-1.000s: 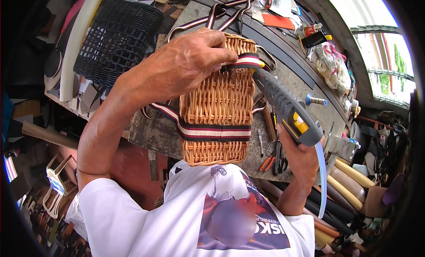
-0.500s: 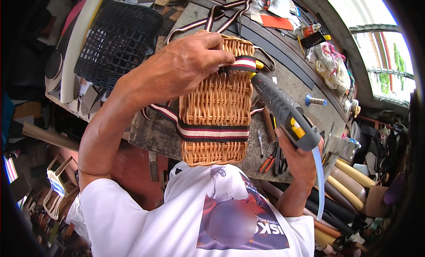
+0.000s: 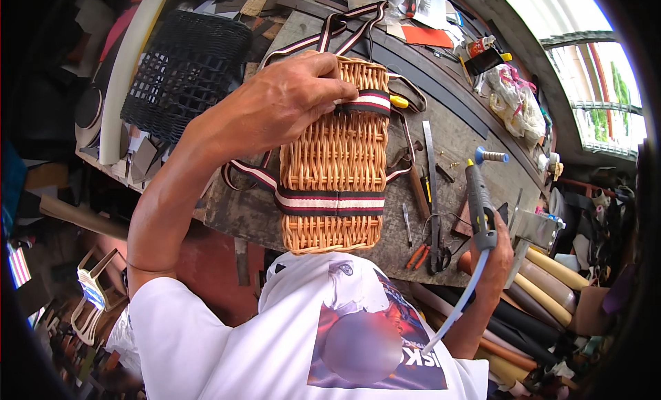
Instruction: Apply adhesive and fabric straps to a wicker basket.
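Observation:
A tan wicker basket (image 3: 337, 152) lies on the workbench in front of my chest. Two black, white and dark red striped straps run across it. My left hand (image 3: 303, 87) reaches over from the left, thumb and fingers pinched on the upper strap (image 3: 373, 102); the fingertips are partly hidden. Flat across the lower part of the basket lies the other strap (image 3: 330, 203). To the right, my right hand (image 3: 499, 248) grips a grey hot glue gun (image 3: 480, 204), its yellow nozzle pointing away from me, apart from the basket. A long translucent glue stick (image 3: 456, 316) trails from its back.
Right of the basket lie a metal ruler (image 3: 430, 159), orange-handled pliers (image 3: 417, 256) and a hammer with a wooden handle (image 3: 418, 190). A blue spool (image 3: 492, 155) stands beyond the glue gun. A black woven basket (image 3: 182, 69) sits far left. Rolls of material (image 3: 544, 293) lean at lower right.
My right hand has drawn the glue gun away from the upper strap, to the right. The glue stick now swings toward my shirt. My left hand stays at the strap.

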Demonstrator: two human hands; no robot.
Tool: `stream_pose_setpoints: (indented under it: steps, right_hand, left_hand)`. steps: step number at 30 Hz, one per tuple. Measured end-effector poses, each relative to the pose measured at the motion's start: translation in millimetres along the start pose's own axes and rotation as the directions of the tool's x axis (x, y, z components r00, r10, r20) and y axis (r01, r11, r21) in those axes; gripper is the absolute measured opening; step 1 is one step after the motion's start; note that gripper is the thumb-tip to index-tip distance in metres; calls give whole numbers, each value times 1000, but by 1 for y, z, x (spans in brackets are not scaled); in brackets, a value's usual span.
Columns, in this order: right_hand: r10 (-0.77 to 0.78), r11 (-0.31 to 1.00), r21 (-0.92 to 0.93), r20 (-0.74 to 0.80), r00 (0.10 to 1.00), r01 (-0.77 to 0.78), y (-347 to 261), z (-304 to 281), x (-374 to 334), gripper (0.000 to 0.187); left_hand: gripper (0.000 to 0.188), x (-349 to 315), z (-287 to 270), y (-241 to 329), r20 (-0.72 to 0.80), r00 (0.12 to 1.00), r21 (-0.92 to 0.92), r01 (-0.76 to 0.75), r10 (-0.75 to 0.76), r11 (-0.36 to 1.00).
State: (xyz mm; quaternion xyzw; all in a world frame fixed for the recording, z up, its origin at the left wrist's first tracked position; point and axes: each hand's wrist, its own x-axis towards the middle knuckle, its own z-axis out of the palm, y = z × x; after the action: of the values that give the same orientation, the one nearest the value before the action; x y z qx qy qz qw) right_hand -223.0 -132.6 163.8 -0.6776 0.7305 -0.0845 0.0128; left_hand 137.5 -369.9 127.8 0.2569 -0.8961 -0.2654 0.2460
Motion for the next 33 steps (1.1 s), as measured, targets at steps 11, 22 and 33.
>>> stream_pose_setpoints:
  steps: [11, 22, 33]
  right_hand:
    - [-287, 956, -13, 163, 944, 293, 72, 196, -107, 76]
    - [-168, 982, -7, 404, 899, 187, 56, 189, -102, 81]
    - [-285, 740, 543, -283, 916, 398, -108, 66, 122, 32]
  left_hand:
    - [27, -4, 2, 2, 2, 1000, 29, 31, -31, 999]
    - [27, -11, 9, 4, -87, 995, 171, -31, 47, 985]
    - [40, -15, 13, 4, -83, 987, 274, -112, 140, 955]
